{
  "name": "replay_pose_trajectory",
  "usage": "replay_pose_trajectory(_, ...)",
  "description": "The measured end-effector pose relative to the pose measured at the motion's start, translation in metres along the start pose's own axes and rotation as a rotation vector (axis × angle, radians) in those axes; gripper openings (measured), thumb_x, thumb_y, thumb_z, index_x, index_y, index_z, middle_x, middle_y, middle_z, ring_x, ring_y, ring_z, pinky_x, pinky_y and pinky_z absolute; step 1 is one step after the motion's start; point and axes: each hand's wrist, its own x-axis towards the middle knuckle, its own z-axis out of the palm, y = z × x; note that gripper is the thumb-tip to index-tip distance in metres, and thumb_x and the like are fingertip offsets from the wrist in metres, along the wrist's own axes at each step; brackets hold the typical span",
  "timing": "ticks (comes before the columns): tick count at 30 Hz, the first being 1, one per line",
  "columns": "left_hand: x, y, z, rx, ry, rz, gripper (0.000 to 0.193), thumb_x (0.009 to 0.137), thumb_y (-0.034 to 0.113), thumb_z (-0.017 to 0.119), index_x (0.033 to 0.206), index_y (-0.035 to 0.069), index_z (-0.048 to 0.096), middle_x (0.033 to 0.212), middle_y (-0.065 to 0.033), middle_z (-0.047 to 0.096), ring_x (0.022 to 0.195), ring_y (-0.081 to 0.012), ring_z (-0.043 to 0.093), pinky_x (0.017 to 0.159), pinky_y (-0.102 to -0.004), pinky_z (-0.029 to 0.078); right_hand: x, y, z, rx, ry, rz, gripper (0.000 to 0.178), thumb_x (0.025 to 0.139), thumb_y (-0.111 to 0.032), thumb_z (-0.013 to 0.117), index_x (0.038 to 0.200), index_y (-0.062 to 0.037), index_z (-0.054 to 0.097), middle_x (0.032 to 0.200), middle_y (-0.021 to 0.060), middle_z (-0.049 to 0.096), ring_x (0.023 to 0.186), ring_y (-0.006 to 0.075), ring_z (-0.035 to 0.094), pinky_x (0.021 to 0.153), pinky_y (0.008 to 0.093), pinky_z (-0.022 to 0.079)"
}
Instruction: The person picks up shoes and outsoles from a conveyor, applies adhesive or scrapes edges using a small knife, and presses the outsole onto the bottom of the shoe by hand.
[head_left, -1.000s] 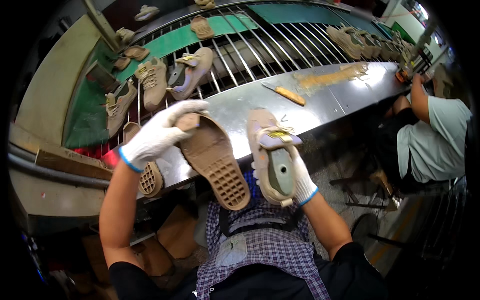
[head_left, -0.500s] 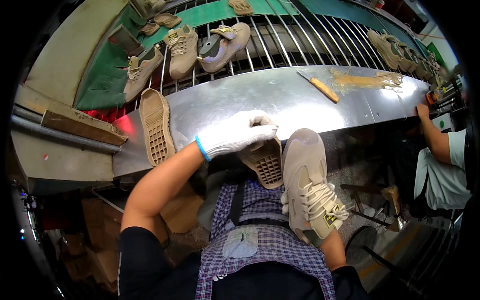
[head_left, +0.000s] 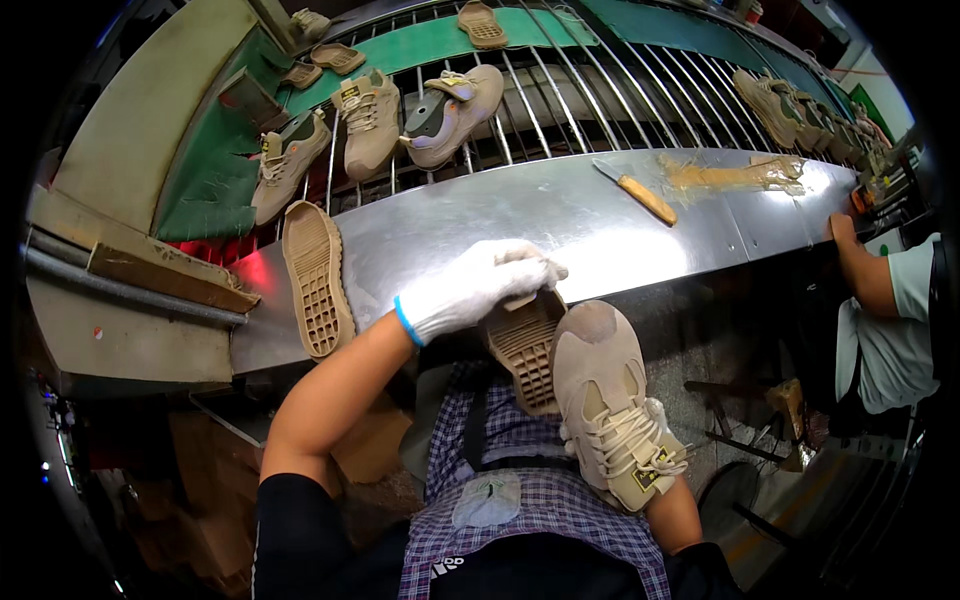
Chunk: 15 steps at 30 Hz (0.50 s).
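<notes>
My left hand [head_left: 487, 284], in a white knit glove with a blue cuff, grips the upper end of a tan shoe sole [head_left: 537, 372], its gridded face showing. Close against the sole's right side is a beige lace-up shoe [head_left: 603, 385], toe pointing away from me. My right hand [head_left: 656, 413] holds this shoe from beneath; only bits of its white glove show past the shoe's sides. A second tan sole [head_left: 318, 285] lies on the metal bench, left of my left hand.
Along the metal bench edge [head_left: 480, 190] lies a wooden-handled knife [head_left: 646, 200], beside brown tape [head_left: 730, 176]. Beyond, a roller conveyor [head_left: 560, 95] carries several beige shoes [head_left: 370, 122] and loose soles [head_left: 483, 25]. At right sits another person [head_left: 885, 320], one hand at the bench.
The shoe has tilted to the left, and its toe now meets and partly overlaps the sole's right edge. Both hands sit slightly lower in view as the whole scene has shifted down.
</notes>
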Motion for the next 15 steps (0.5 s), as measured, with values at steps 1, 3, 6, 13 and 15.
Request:
replay_pose_trajectory(1, 0.003, -0.002, -0.001, 0.022, -0.042, -0.031, 0.037, 0.107, 0.031, 0.067, 0.122, -0.001, 0.074, 0.139, -0.0137, 0.073, 0.125, -0.0185, 0.067, 0.109, -0.0336, 0.053, 0.001, 0.001, 0.004, -0.005, 0.056, 0.003, 0.085, 0.101, -0.047, 0.072, 0.160, 0.0057, 0.041, 0.145, 0.0417, 0.056, 0.120, 0.0526, 0.071, 0.093, 0.0590, 0.068)
replay_pose_trajectory(3, 0.012, -0.018, 0.005, 0.117, -0.132, 0.011, 0.040, 0.110, 0.033, 0.062, 0.129, 0.000, 0.074, 0.125, -0.0101, 0.073, 0.108, -0.0154, 0.064, 0.100, -0.0329, 0.053, 0.005, -0.004, -0.051, -0.037, 0.165, 0.082, 0.082, 0.103, -0.047, 0.064, 0.161, 0.0059, 0.039, 0.147, 0.0410, 0.053, 0.124, 0.0520, 0.067, 0.092, 0.0590, 0.068)
replay_pose_trajectory(6, 0.022, -0.049, 0.009, 0.041, -0.160, 0.192, 0.042, 0.111, 0.033, 0.056, 0.130, 0.001, 0.076, 0.132, -0.0127, 0.074, 0.124, -0.0234, 0.066, 0.116, -0.0381, 0.047, 0.015, 0.004, -0.113, -0.160, 0.039, 0.129, 0.102, 0.095, -0.059, 0.067, 0.164, 0.0087, 0.033, 0.149, 0.0459, 0.045, 0.130, 0.0633, 0.057, 0.098, 0.0668, 0.061)
replay_pose_trajectory(13, 0.010, -0.042, 0.019, -0.131, -0.013, 0.041, 0.044, 0.107, 0.029, 0.060, 0.127, -0.008, 0.075, 0.133, -0.0203, 0.075, 0.122, -0.0279, 0.071, 0.113, -0.0416, 0.053, 0.016, 0.021, -0.148, 0.056, 0.091, 0.225, 0.089, 0.103, -0.056, 0.058, 0.166, 0.0021, 0.034, 0.156, 0.0450, 0.037, 0.141, 0.0647, 0.046, 0.111, 0.0699, 0.053)
replay_pose_trajectory(15, 0.003, -0.037, 0.025, -0.155, 0.019, 0.001, 0.043, 0.106, 0.027, 0.061, 0.128, -0.008, 0.075, 0.134, -0.0202, 0.075, 0.122, -0.0279, 0.071, 0.113, -0.0417, 0.053, 0.020, 0.023, -0.125, 0.247, 0.162, 0.232, 0.084, 0.105, -0.054, 0.056, 0.167, -0.0008, 0.036, 0.160, 0.0400, 0.039, 0.144, 0.0596, 0.047, 0.113, 0.0680, 0.052)
